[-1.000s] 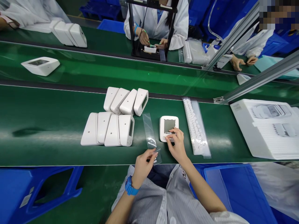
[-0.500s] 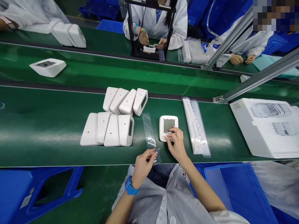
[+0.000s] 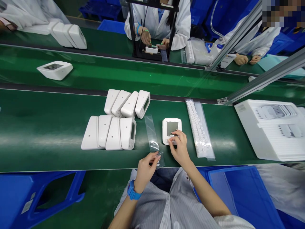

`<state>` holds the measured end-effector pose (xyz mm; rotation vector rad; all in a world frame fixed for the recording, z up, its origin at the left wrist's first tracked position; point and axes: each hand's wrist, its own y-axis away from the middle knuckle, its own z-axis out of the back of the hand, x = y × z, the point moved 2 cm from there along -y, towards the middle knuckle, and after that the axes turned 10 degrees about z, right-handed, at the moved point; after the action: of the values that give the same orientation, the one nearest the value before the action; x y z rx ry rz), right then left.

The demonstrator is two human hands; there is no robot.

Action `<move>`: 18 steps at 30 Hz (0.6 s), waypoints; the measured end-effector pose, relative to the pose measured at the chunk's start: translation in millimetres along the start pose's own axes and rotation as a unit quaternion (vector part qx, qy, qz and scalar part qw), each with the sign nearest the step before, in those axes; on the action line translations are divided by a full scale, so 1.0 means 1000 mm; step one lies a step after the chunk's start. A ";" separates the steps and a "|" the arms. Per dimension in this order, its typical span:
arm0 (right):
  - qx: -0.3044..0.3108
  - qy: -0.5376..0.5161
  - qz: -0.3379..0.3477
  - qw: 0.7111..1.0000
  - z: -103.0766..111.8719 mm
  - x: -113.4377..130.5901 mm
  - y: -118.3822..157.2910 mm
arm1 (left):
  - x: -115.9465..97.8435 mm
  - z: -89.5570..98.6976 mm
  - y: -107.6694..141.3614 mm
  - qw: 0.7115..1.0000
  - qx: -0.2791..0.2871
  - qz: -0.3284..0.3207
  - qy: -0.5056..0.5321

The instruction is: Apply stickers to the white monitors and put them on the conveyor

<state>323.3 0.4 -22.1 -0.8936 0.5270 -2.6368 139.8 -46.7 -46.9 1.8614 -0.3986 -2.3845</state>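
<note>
Left hand [image 3: 146, 167]: fingers pinched together on near end of long clear plastic bag [image 3: 152, 135]. Right hand [image 3: 179, 149]: fingers slightly parted on white rounded-square plastic device [image 3: 172, 126] (grey screen up), can't tell if gripping anything. Device lies on green counter [image 3: 47, 127], beside bag.

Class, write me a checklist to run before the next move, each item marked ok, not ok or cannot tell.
1. Device lying screen-up on the green table: ok.
2. Right hand touching its lower front: ok.
3. Screen uncovered: not ok; fingertips overlap its lower part.
4. Left hand pinching clear plastic: ok.
5. Anything thin between the right fingertips: cannot tell.
6. Near row and far row holding four white devices each: ok.
</note>
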 end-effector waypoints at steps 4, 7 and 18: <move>-0.001 0.007 0.007 1.000 -0.001 -0.001 0.001 | 0.000 0.000 0.000 1.000 0.000 0.003 0.000; -0.006 0.010 0.008 1.000 -0.003 -0.003 0.002 | 0.000 -0.001 -0.001 1.000 0.002 0.005 0.000; -0.061 -0.057 -0.020 0.996 0.000 -0.006 0.000 | -0.005 0.002 0.001 0.997 0.046 0.063 0.020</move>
<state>328.1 3.0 -25.5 -1.0964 0.6528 -2.5925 139.4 -46.0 -41.8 1.8567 -0.6121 -2.2794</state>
